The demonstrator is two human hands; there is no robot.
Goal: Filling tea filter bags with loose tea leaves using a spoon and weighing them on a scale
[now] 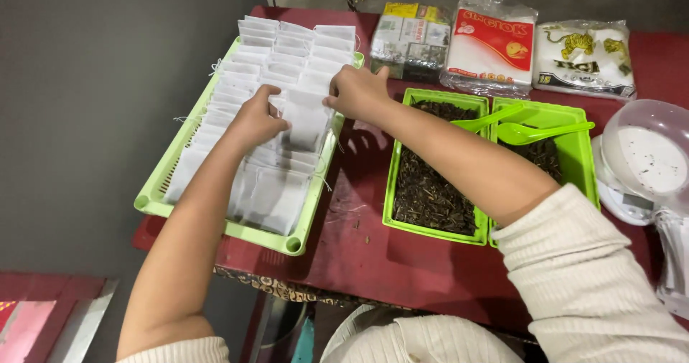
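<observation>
A dark red bench is standing against a grey wall, its near edge running along six o'clock above a patterned trim, with bare red surface lying open between the light green tray at nine o'clock and the two green tubs of dried leaves at three o'clock. Both hands are working over the tray, the left hand and the right hand each pinching an edge of one white filter bag lying atop the overlapping rows. Packets are lining the twelve o'clock edge, and a clear bowl on a scale is crowding the far three o'clock side.
</observation>
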